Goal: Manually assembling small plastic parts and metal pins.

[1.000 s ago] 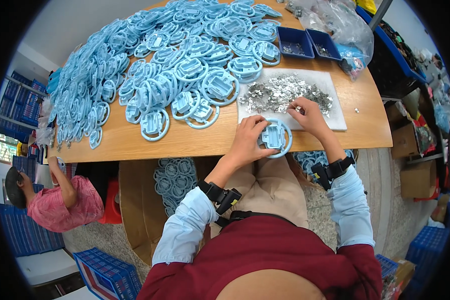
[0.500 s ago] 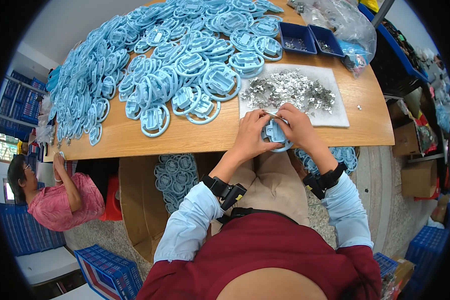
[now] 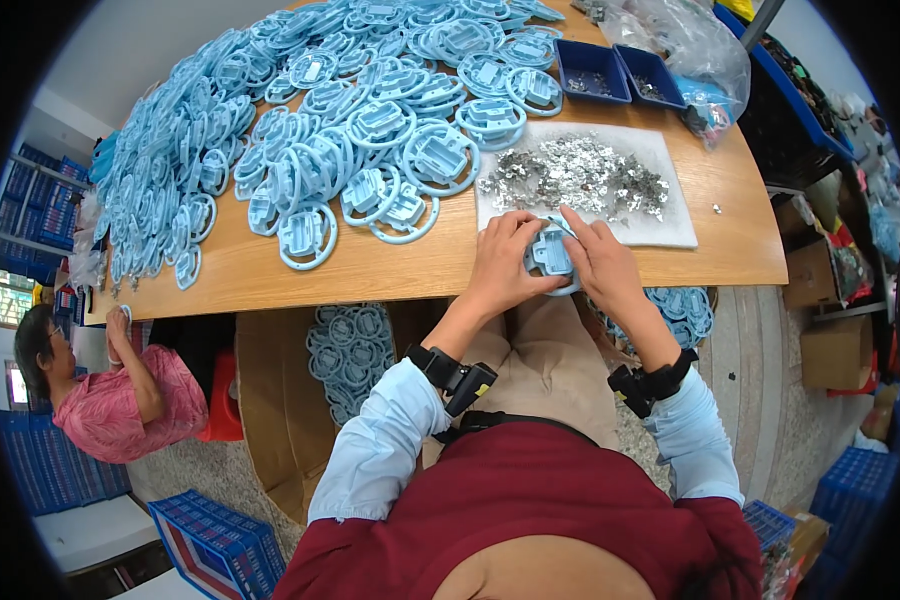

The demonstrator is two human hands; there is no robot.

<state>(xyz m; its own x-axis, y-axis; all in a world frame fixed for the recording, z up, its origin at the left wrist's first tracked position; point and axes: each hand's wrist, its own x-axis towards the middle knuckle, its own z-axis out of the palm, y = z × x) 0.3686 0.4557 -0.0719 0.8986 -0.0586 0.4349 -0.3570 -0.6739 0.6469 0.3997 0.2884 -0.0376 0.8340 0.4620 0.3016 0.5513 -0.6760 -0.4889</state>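
At the table's front edge, my left hand [image 3: 503,264] grips a light-blue round plastic housing [image 3: 552,254] from its left side. The housing has an outer ring and a boxy recessed middle. My right hand [image 3: 607,264] is closed at the housing's right side, with its fingers over the upper rim. Whether something small lies under those fingertips cannot be seen. Just beyond both hands is a white foam pad [image 3: 675,228]. Many small silvery metal clips [image 3: 580,172] are heaped on it.
A large heap of the same blue housings [image 3: 300,165] covers the table's left and far side. Two dark-blue bins [image 3: 618,100] with metal bits stand beyond the pad, near a clear plastic bag [image 3: 715,50]. More housings [image 3: 350,360] lie below the table. A co-worker [image 3: 130,400] sits at left.
My right hand has shifted slightly down and right, its index finger now straighter along the rim. The thin pale strip between my fingertips no longer shows. My left hand keeps its grip.
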